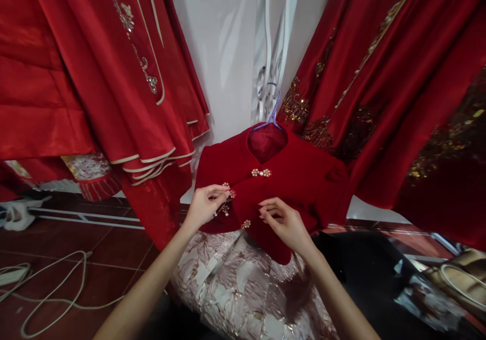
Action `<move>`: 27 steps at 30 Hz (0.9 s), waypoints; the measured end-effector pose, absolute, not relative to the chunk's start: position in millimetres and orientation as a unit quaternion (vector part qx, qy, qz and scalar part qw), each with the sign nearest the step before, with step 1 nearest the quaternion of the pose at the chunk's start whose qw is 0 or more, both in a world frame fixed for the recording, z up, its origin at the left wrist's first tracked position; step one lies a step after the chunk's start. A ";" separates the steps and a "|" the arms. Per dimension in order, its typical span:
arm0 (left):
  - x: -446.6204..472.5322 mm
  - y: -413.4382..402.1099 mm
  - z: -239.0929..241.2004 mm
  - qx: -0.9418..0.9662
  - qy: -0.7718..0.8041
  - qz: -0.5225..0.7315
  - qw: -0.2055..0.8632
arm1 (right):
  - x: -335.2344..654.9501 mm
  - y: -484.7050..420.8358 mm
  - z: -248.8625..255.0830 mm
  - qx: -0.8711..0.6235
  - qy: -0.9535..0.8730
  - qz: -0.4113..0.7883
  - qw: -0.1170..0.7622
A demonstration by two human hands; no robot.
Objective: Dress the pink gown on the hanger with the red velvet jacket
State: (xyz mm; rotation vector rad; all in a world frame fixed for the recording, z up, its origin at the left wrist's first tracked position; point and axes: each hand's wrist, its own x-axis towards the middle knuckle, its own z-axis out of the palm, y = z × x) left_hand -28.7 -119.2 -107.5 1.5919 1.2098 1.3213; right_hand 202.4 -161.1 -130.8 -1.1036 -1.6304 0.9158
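A dark red velvet jacket [296,178] hangs on a purple hanger [271,117] in front of me, with pearl clasps [260,172] down its front. My left hand [205,206] pinches a pearl clasp at the jacket's left front edge. My right hand [284,223] has its fingers curled on the velvet flap beside it, close to a lower clasp [246,224]. Below the jacket spreads a pale floral brocade skirt [243,289].
Red satin garments with gold trim [125,77] hang at left, and embroidered red gowns [379,77] at right. A white wall [224,51] lies behind. A pale cable [56,289] loops over the dark red tile floor. Dark cloth [364,264] lies at lower right.
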 end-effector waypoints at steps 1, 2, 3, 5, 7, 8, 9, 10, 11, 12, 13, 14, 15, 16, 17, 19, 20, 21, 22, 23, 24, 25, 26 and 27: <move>-28.5 -119.2 -107.2 0.620 0.473 0.517 0.354 | 204.5 -160.6 -131.2 -0.449 -0.663 0.379 0.464; -28.3 -118.9 -107.3 0.620 0.474 0.521 0.345 | 205.5 -160.1 -131.5 -0.447 -0.662 0.384 0.463; -28.2 -118.5 -107.6 0.620 0.474 0.524 0.340 | 205.5 -159.7 -131.8 -0.443 -0.661 0.389 0.464; -28.8 -117.6 -108.7 0.622 0.471 0.524 0.341 | 204.2 -159.6 -132.4 -0.438 -0.662 0.392 0.465; -29.6 -117.0 -109.3 0.627 0.467 0.516 0.351 | 202.3 -160.4 -133.0 -0.436 -0.670 0.390 0.458; -29.9 -116.9 -109.4 0.629 0.466 0.513 0.353 | 201.6 -160.9 -133.2 -0.436 -0.674 0.388 0.452; -30.0 -116.9 -109.5 0.631 0.466 0.512 0.351 | 200.9 -161.5 -133.4 -0.436 -0.679 0.387 0.447; -29.9 -117.0 -109.5 0.631 0.467 0.513 0.346 | 200.4 -162.1 -133.4 -0.436 -0.681 0.386 0.444; -29.6 -117.2 -109.5 0.631 0.468 0.517 0.339 | 199.9 -162.7 -133.4 -0.436 -0.683 0.385 0.443; -29.4 -117.5 -109.7 0.631 0.469 0.522 0.331 | 199.4 -163.2 -133.3 -0.435 -0.683 0.386 0.441; -29.2 -117.7 -109.9 0.631 0.470 0.525 0.324 | 198.8 -163.6 -133.4 -0.434 -0.684 0.386 0.441; -29.3 -117.9 -110.2 0.632 0.472 0.524 0.321 | 198.2 -164.0 -133.5 -0.432 -0.686 0.387 0.439; -29.5 -118.1 -110.6 0.633 0.475 0.520 0.321 | 197.7 -164.3 -133.9 -0.431 -0.689 0.387 0.437; -30.0 -118.2 -110.9 0.635 0.477 0.515 0.323 | 197.3 -164.6 -134.5 -0.430 -0.691 0.387 0.434; -30.5 -118.2 -111.1 0.636 0.479 0.510 0.326 | 197.0 -164.9 -135.1 -0.430 -0.693 0.387 0.430; -31.5 -118.3 -111.1 0.634 0.482 0.507 0.330 | 196.4 -165.5 -136.4 -0.429 -0.696 0.389 0.425; -31.8 -118.2 -110.9 0.633 0.482 0.507 0.331 | 195.7 -165.6 -136.6 -0.427 -0.696 0.390 0.425; -31.9 -118.1 -110.5 0.634 0.480 0.507 0.332 | 194.5 -165.5 -136.3 -0.426 -0.695 0.391 0.427; -31.8 -117.8 -110.1 0.635 0.477 0.507 0.335 | 192.5 -164.9 -135.5 -0.425 -0.692 0.390 0.433; -31.5 -117.5 -109.8 0.637 0.473 0.507 0.337 | 189.3 -163.8 -134.3 -0.425 -0.688 0.386 0.444; -31.2 -117.0 -109.6 0.638 0.469 0.509 0.336 | 184.9 -162.0 -132.6 -0.425 -0.683 0.379 0.458; -30.9 -116.6 -109.7 0.639 0.466 0.514 0.333 | 179.1 -159.5 -131.0 -0.423 -0.680 0.367 0.473; -30.7 -116.1 -110.0 0.641 0.463 0.517 0.328 | 172.1 -156.5 -129.5 -0.420 -0.678 0.351 0.490; -30.5 -115.8 -110.6 0.644 0.462 0.517 0.324 | 164.2 -153.1 -128.7 -0.417 -0.678 0.331 0.507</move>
